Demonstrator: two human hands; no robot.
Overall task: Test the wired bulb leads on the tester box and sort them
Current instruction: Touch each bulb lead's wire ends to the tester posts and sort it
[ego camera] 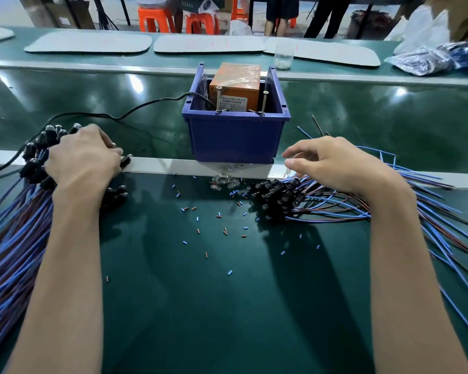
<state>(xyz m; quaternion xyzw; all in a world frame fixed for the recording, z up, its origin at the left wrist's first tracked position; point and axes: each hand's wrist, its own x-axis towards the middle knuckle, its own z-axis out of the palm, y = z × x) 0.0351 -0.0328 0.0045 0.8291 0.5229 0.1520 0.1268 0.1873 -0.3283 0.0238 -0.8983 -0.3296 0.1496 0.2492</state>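
Fingers [111, 150] of left hand [81, 160] curl onto left heap of black-socketed, blue-and-brown-wired bulb leads [35, 168]; can't tell if they pinch one. Right hand [333, 163] hovers loosely spread over right heap [276, 195], blue plastic tester box [235, 136] between the heaps. Leads look light, floppy and tangle-prone with fragile glass tips, so grab the rigid socket.

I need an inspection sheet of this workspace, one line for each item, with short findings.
Surface: green bench mat, pale rail across it.
Job's things: orange tester box inside blue bin; left lead pile; right lead pile.
Clutter: loose glass bulbs; cut insulation bits.
Grips: left hand lies on left lead pile, fingers curled, hold unclear; right hand hovers over right lead pile, holding nothing.
Cables: black cable runs left from blue bin.
Surroundings: orange stools, grey pads, glass jar.
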